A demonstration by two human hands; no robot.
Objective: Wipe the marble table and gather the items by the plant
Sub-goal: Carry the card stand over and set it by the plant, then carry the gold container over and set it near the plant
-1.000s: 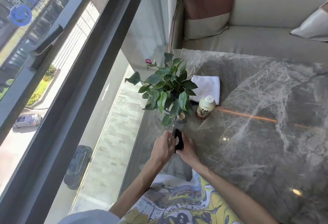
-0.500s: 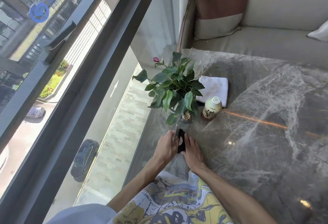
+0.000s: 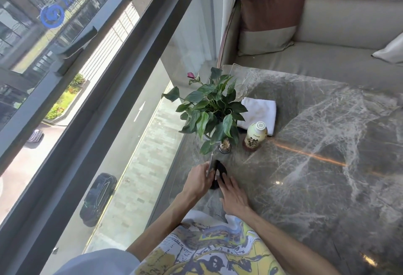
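Partly hidden black item (image 3: 218, 173), maybe case; both hands touching.

Your bottle (image 3: 255, 135) shows dark label characters, too small to read. Outside the window, a round blue logo (image 3: 52, 16) on the building; adjacent lettering illegible.

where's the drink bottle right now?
In the head view the drink bottle stands upright on the marble table, just right of the potted plant, in front of the folded white towel.
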